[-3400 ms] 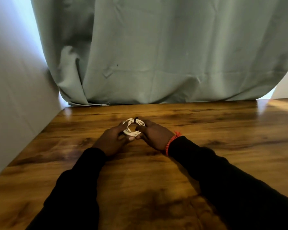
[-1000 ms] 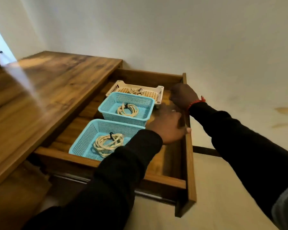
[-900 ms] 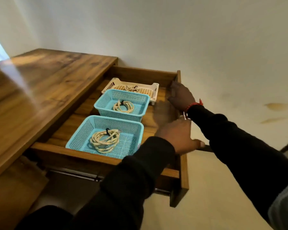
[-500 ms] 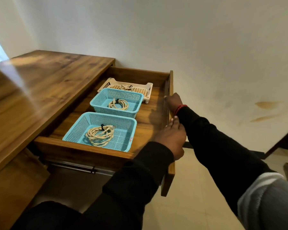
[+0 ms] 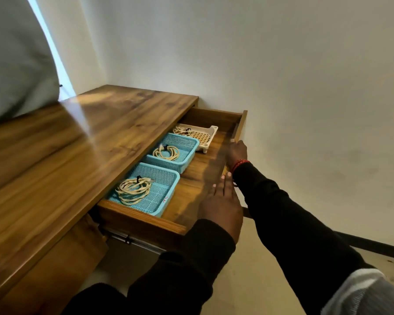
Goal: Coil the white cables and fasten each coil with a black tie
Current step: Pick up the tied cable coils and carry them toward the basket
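Your left hand lies flat, fingers straight, against the drawer front; your right hand touches it further along, though I cannot tell how its fingers lie. In the drawer, the near blue basket holds a coiled white cable with a black tie. It looks light and floppy; lift it at the tie. Beyond sit a second basket and a white tray, each holding another coil.
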